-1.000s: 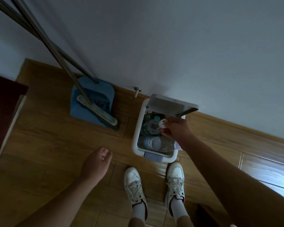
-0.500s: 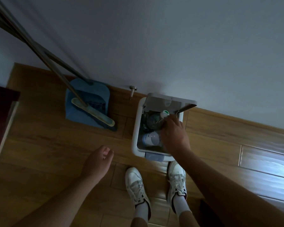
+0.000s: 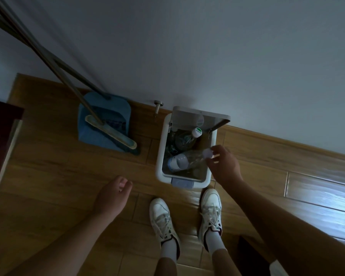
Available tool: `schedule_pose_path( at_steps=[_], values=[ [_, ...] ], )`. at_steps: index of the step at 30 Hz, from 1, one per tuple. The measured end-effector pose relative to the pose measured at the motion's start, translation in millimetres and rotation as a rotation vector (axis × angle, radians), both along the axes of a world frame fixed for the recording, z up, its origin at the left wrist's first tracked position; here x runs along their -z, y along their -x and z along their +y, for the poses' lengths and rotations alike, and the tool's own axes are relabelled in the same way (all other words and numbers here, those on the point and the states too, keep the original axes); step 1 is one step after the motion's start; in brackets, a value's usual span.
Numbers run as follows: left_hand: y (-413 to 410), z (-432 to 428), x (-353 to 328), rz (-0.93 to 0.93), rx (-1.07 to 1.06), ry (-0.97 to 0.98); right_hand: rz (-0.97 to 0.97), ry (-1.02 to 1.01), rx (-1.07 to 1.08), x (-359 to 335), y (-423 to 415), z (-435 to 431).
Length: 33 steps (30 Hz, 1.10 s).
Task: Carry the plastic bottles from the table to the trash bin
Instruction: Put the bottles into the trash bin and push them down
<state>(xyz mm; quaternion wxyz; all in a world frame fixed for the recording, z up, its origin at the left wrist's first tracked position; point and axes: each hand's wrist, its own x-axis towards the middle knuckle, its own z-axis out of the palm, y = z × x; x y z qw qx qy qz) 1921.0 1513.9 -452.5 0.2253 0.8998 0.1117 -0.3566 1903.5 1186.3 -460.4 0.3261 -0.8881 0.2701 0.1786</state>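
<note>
Right hand (image 3: 224,168) fingers loosely spread beside clear ribbed bottle (image 3: 184,161) cap, contact unclear; rectangular white bin (image 3: 160,156); left hand (image 3: 112,196) half-curled, empty.

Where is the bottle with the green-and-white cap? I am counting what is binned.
In the head view it lies inside the open trash bin, at the far end near the wall, its cap just under the raised lid.

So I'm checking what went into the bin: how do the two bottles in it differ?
The white-capped bottle lies at the far end of the trash bin, near the raised lid; the pale-capped bottle lies nearer the feet. The far bottle looks dark, with its cap toward the lid; the near one looks clear with a pale label, its cap by the right hand at the bin's right edge. Both are plastic and lie tilted.
</note>
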Motion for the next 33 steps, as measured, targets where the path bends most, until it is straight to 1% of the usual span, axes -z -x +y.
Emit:
schedule_pose_path(
  at_steps=[2,6,10,16,20,22,24,26,29,31,33],
  values=[
    [1,-3,-2,-0.006,-0.006,0.004,-0.030,-0.037,-0.012,-4,-7,4],
    [3,-8,-2,-0.011,-0.029,0.027,-0.001,-0.061,-0.005,-3,-25,6],
    [2,-14,2,-0.016,-0.017,0.019,-0.012,-0.038,-0.038,0,-38,-2],
    [-1,-25,10,-0.032,-0.014,0.001,-0.012,-0.034,0.005,14,-40,-8],
    [1,-27,11,-0.019,-0.003,0.000,0.043,-0.019,0.045,22,-34,-7],
    [4,-28,10,-0.018,-0.005,-0.006,0.000,-0.014,-0.002,19,-34,-10],
    [6,-29,7,-0.021,-0.004,-0.018,-0.064,-0.039,-0.080,14,-32,-12],
    [8,-30,4,-0.023,-0.005,-0.017,-0.085,-0.074,-0.118,9,-30,-11],
    [9,-32,0,-0.020,-0.013,-0.007,-0.114,-0.091,-0.015,2,-36,-11],
    [9,-34,0,-0.022,-0.011,-0.015,-0.077,-0.060,0.001,2,-46,-16],
    [9,-36,2,-0.029,-0.005,-0.019,0.054,0.002,-0.122,4,-51,-18]
  ],
)
